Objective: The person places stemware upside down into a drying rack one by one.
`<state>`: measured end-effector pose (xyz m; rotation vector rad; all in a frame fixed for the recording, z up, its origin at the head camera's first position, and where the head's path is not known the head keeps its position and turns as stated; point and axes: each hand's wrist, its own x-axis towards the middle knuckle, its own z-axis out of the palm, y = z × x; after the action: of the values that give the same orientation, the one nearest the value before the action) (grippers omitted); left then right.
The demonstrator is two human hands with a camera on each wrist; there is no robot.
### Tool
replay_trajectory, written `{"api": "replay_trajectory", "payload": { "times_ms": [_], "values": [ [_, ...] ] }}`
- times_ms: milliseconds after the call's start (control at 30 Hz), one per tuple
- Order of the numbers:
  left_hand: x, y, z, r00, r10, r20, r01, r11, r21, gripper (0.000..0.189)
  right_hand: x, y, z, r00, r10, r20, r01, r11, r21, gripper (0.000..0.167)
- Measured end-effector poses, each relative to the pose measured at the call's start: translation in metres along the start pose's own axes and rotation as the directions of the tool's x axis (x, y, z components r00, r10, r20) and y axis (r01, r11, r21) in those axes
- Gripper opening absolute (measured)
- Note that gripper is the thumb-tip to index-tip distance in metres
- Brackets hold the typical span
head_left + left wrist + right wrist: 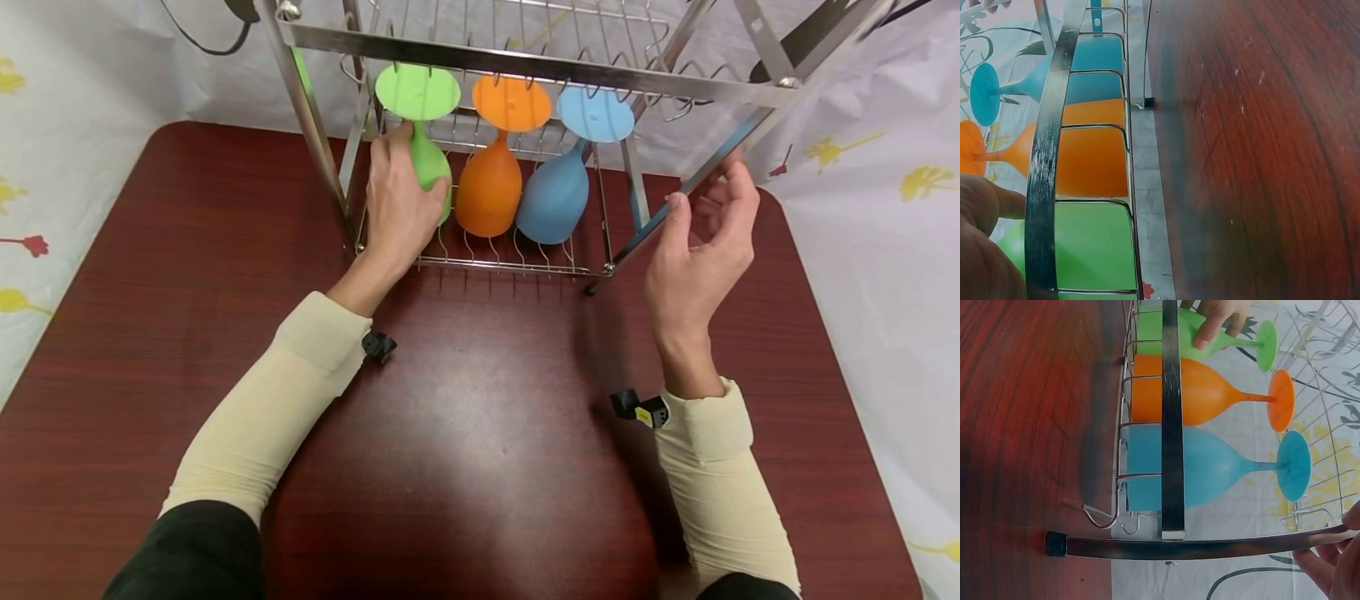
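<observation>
Three upside-down wine glasses stand in a row on the lower tier of a metal dish rack [480, 52], feet up: green [417, 92], orange [489, 187] and blue [555, 196]. My left hand [401, 196] holds the green glass by its bowl, thumb on the near side, the other fingers behind it. In the right wrist view, fingers of the left hand [1216, 319] lie on that bowl. My right hand [701, 242] grips the rack's right slanted leg [1241, 545] between thumb and fingers. The blue glass is the one nearest to it.
The rack stands at the back of a dark red wooden table [465, 433]. Its upper wire tier [585, 33] sits over the glasses' feet. A front bar [1172, 419] crosses before the bowls. Patterned white sheeting [862, 150] hangs around the table.
</observation>
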<state>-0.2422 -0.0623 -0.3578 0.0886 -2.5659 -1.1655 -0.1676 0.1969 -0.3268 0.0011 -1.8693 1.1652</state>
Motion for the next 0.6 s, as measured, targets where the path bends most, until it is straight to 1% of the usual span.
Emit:
{"api": "replay_trajectory", "payload": {
  "times_ms": [133,200,300,467,600],
  "values": [
    [0.000,-0.001,-0.001,1.000,0.004,-0.005,-0.004,1.000,0.009,0.066,0.001,0.003,0.000,1.000,-0.008,0.004,0.008,1.000,-0.006,0.040],
    [-0.001,-0.001,-0.001,1.000,0.007,-0.008,-0.007,1.000,0.012,0.067,0.001,0.003,0.000,1.000,0.004,0.003,-0.004,1.000,0.000,0.040],
    [-0.002,0.000,-0.002,1.000,0.014,-0.010,-0.014,1.000,0.012,0.068,0.001,0.003,0.000,1.000,-0.011,0.008,0.011,1.000,-0.003,0.040],
    [-0.005,0.002,-0.007,0.999,0.040,-0.018,-0.040,0.999,0.012,0.070,0.002,0.004,0.000,1.000,-0.020,0.019,0.020,1.000,-0.008,0.041],
    [-0.011,0.003,-0.011,0.997,0.063,-0.037,-0.062,0.998,0.026,0.068,0.003,0.004,0.001,1.000,-0.011,0.024,0.011,1.000,0.002,0.041]
  ]
}}
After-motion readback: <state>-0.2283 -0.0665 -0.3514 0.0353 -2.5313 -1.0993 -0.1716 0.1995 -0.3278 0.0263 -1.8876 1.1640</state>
